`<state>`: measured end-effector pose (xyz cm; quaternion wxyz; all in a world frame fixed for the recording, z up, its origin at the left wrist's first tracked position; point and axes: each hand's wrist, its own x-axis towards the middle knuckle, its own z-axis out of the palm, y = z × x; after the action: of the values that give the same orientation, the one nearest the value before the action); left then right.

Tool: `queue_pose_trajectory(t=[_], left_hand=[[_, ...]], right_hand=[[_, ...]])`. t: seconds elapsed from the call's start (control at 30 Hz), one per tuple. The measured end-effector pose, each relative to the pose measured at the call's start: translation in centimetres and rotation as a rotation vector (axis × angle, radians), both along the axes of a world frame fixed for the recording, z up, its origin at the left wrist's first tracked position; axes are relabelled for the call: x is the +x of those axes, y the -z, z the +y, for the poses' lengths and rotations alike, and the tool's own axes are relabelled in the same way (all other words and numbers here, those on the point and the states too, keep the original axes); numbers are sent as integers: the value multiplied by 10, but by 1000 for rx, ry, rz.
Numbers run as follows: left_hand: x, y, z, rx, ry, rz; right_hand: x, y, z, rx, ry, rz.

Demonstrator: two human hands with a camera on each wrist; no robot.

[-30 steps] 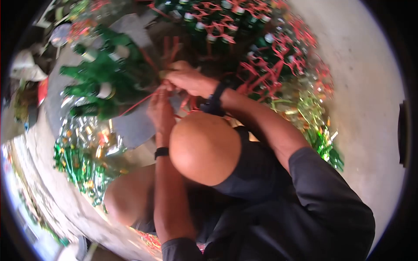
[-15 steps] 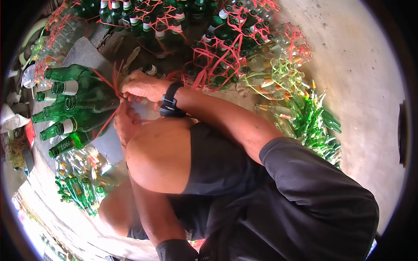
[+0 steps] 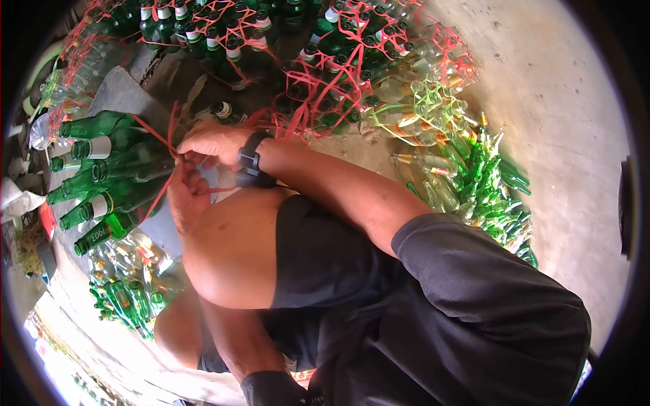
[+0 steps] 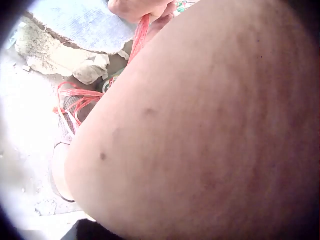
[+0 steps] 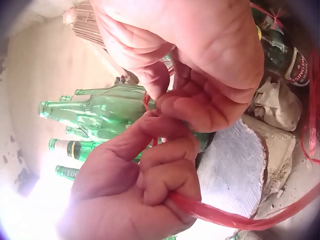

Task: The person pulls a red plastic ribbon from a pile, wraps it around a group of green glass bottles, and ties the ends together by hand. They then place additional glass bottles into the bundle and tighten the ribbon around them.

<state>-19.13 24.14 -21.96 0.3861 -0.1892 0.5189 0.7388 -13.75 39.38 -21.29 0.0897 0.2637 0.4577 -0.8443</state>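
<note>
Several green bottles lie on their sides in a bunch, necks toward the left, with red twine around them. At their right side my right hand pinches the twine between thumb and forefinger. Just below, fingertips almost touching it, my left hand grips the same twine, fingers curled. In the right wrist view a red strand trails out of the left hand, and the right hand meets it at the twine. A knee fills most of the left wrist view.
A grey slab lies under the bunch. Netted green bottles stand at the top, and loose green bottles lie in a heap at the right. More bottles lie below the bunch, beside my knee.
The head view has shifted, then steadied, so hands and bunch appear farther left and lower. Both hands stay at the twine beside the bunch.
</note>
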Motion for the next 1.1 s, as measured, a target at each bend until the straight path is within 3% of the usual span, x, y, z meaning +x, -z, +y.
queue_pose_trajectory(t=[0.17,0.2,0.27,0.33,0.47,0.63,0.77,1.1], left_hand=[[0,-3,0,-1,20,-41],[-3,-3,-1,19,28,-62],[0,0,1,-94,-4,-45],[9,-5,1,-51,-3,-45],[8,-4,7,-14,-70,-52],[11,-8,10,-40,-81,-56],[13,-10,9,-12,-104,-80],[18,-12,14,-30,-200,-33]], right_hand=[[0,15,-1,-45,-10,57],[4,23,0,71,5,180],[5,12,4,181,-20,194],[13,-17,14,137,-112,106],[5,-11,12,-32,-121,53],[-7,8,4,-25,-49,11],[-13,25,7,-22,-163,-48],[-10,3,3,-3,-93,-7]])
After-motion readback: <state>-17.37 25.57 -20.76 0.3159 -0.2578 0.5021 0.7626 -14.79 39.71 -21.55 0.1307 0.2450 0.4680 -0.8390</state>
